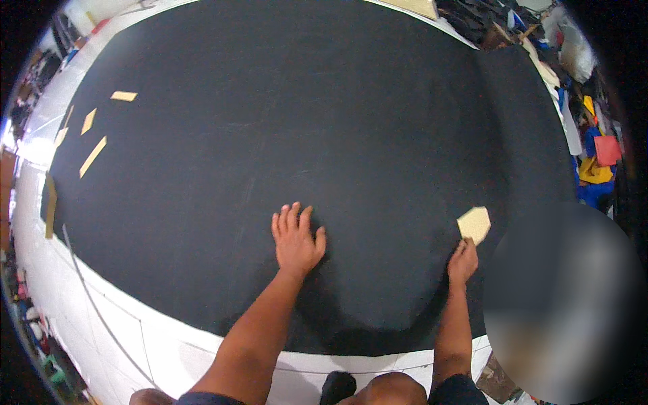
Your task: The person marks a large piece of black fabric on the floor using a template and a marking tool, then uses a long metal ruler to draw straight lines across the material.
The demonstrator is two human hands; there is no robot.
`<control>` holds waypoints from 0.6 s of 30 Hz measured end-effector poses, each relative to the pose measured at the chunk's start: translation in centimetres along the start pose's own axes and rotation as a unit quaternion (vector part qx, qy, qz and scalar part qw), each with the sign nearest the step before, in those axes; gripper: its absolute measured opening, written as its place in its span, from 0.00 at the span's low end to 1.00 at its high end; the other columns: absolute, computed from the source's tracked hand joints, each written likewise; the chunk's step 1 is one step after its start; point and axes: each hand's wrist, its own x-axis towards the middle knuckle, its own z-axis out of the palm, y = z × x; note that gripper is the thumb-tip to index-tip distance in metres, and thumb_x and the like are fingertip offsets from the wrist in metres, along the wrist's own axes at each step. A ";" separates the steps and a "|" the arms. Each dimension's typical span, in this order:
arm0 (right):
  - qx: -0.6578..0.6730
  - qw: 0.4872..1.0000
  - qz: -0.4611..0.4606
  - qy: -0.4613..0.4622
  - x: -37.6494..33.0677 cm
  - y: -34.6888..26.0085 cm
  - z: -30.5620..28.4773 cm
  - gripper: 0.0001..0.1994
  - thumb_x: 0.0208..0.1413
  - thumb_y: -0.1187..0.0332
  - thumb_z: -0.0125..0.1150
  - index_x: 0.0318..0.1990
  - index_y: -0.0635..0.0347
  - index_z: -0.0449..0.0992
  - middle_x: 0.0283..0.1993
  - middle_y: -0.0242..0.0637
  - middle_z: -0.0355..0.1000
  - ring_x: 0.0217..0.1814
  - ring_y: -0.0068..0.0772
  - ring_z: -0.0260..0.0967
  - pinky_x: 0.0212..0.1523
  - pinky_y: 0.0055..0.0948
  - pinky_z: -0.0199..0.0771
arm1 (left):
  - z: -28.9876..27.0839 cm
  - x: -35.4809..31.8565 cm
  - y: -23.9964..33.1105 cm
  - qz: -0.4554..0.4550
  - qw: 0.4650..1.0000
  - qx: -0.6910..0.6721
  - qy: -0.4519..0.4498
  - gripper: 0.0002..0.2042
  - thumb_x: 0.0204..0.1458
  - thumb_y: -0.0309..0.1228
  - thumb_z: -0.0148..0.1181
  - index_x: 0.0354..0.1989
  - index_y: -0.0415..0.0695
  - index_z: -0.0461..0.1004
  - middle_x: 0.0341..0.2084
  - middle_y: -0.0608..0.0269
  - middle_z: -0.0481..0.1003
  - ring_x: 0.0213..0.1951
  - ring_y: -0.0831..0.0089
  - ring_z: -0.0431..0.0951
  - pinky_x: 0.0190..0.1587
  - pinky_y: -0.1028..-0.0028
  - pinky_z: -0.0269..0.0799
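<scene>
A large black sheet (378, 155) lies spread out under both my hands. My left hand (297, 236) rests on it near the middle, palm down with the fingers spread and nothing held. Farther right, my right hand (463, 260) pinches the near corner of a small cream-coloured piece with several straight sides (474, 223). That piece lies over the sheet; whether it touches the sheet I cannot tell.
Several narrow cream pieces (93, 156) lie at the sheet's far left. A thin curved strip (101, 307) is on the white floor (175, 344). Beyond the right edge are a red item (607, 150) and mixed clutter. A blur hides the lower right.
</scene>
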 end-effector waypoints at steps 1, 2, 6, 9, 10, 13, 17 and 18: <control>-0.023 0.999 -0.016 0.028 -1.4 1.6 0.2 0.14 0.68 0.63 0.52 0.53 0.61 0.77 0.52 0.49 0.78 0.53 0.54 0.75 0.55 0.49 0.72 | -0.7 0.2 -0.7 -0.004 1.000 -0.023 -0.001 0.28 0.55 0.43 0.62 0.62 0.43 0.70 0.65 0.48 0.65 0.71 0.46 0.57 0.74 0.44 0.44; -0.041 0.997 -0.035 0.053 -2.3 3.1 0.8 0.14 0.68 0.64 0.52 0.52 0.61 0.77 0.51 0.49 0.78 0.54 0.55 0.75 0.54 0.48 0.72 | -1.6 0.7 -1.8 0.038 0.997 -0.071 -0.010 0.28 0.55 0.43 0.63 0.62 0.43 0.71 0.64 0.47 0.67 0.69 0.46 0.60 0.73 0.47 0.48; 0.040 0.999 0.029 0.006 -6.0 3.1 0.0 0.17 0.70 0.61 0.48 0.57 0.61 0.75 0.55 0.51 0.76 0.59 0.57 0.72 0.59 0.48 0.69 | -12.7 -1.7 -11.6 0.149 0.966 -0.118 -0.175 0.24 0.54 0.38 0.64 0.60 0.45 0.72 0.56 0.46 0.73 0.60 0.48 0.71 0.64 0.56 0.65; 0.112 0.989 -0.098 -0.023 -9.2 4.6 -2.2 0.21 0.75 0.62 0.43 0.66 0.68 0.66 0.68 0.54 0.66 0.71 0.53 0.63 0.71 0.44 0.60 | -24.5 -6.1 -19.9 0.107 0.940 0.034 -0.322 0.23 0.53 0.35 0.64 0.58 0.44 0.73 0.53 0.48 0.74 0.57 0.48 0.73 0.61 0.53 0.69; 0.120 0.986 -0.116 -0.030 -11.0 2.8 -3.0 0.21 0.75 0.63 0.44 0.65 0.69 0.66 0.69 0.55 0.65 0.72 0.53 0.62 0.73 0.44 0.58 | -27.5 -10.4 -24.5 -0.004 0.960 0.057 -0.273 0.24 0.52 0.35 0.64 0.58 0.43 0.73 0.53 0.47 0.74 0.58 0.48 0.74 0.62 0.54 0.69; 0.182 0.969 -0.147 -0.085 -14.8 0.4 -5.1 0.22 0.75 0.62 0.45 0.67 0.69 0.65 0.72 0.53 0.62 0.75 0.52 0.58 0.74 0.45 0.56 | -35.2 -25.6 -39.1 -0.274 0.953 0.085 -0.098 0.27 0.50 0.30 0.66 0.62 0.43 0.72 0.61 0.48 0.72 0.64 0.49 0.69 0.67 0.57 0.65; 0.152 0.954 -0.197 -0.166 -16.3 -1.6 -8.1 0.22 0.74 0.64 0.45 0.68 0.69 0.64 0.74 0.52 0.60 0.75 0.52 0.57 0.74 0.44 0.56 | -40.7 -50.3 -50.4 -0.549 0.816 0.180 -0.021 0.42 0.41 0.41 0.68 0.68 0.39 0.64 0.66 0.41 0.64 0.69 0.46 0.63 0.71 0.57 0.59; 0.154 0.961 -0.133 -0.185 -15.4 -3.3 -10.7 0.22 0.73 0.63 0.47 0.67 0.69 0.65 0.72 0.51 0.62 0.74 0.51 0.60 0.74 0.44 0.57 | -39.4 -53.7 -51.2 -0.547 0.809 0.178 -0.119 0.40 0.41 0.46 0.66 0.66 0.40 0.68 0.63 0.41 0.68 0.67 0.46 0.65 0.71 0.57 0.58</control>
